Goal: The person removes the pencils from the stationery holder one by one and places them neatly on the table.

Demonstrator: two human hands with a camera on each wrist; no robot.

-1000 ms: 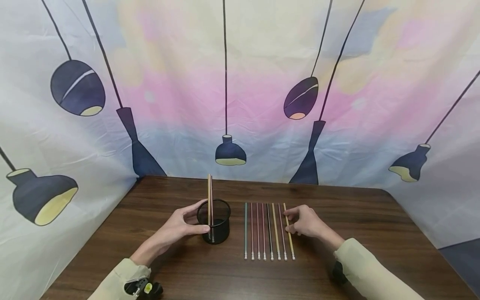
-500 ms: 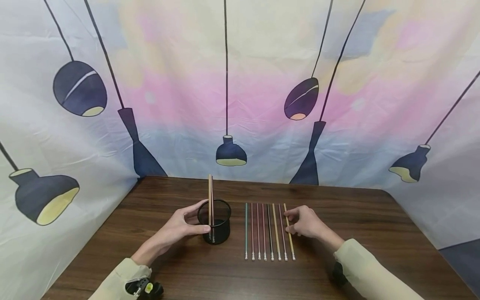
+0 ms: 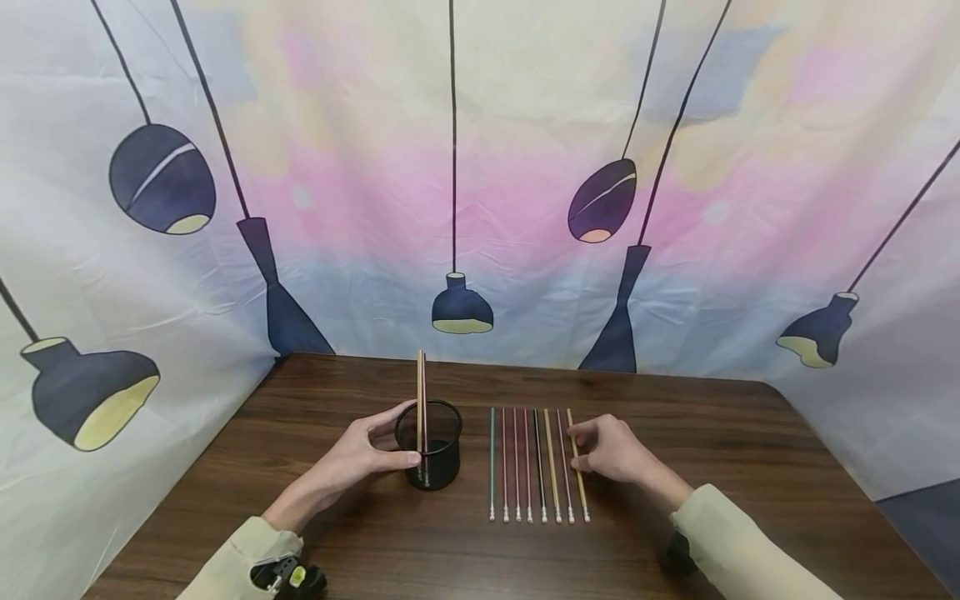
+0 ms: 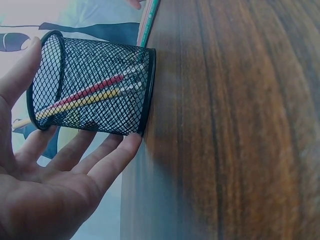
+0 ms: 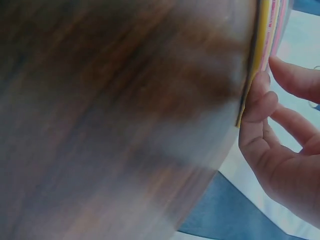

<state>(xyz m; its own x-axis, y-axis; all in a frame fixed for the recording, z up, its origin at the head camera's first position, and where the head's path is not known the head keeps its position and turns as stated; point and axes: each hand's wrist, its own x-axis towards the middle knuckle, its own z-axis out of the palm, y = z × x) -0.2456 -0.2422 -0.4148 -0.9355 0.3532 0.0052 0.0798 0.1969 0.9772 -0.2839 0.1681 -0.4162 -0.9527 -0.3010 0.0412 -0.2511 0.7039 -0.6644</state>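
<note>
A black mesh pencil cup (image 3: 442, 467) stands upright on the table. My left hand (image 3: 358, 446) holds it from the left, thumb by the rim and fingers along its far side. Inside, a red pencil (image 4: 95, 89) and a yellow pencil (image 4: 95, 97) lean with their eraser ends down. To the right, several pencils lie side by side in a row: teal, dark red, black and yellow. My right hand (image 3: 613, 448) rests at the rightmost yellow pencil (image 3: 581, 487), with thumb and forefinger touching it at separate spots along its length.
The brown wooden table (image 3: 420, 550) ends at a back edge against a cloth backdrop (image 3: 360, 275) printed with lamps. Beside the cup, a teal pencil (image 3: 492, 467) begins the row, white erasers toward me. A wrist camera (image 3: 288, 577) sits at my left sleeve.
The head view shifts very slightly. Both hands, the cup and the pencils keep their places.
</note>
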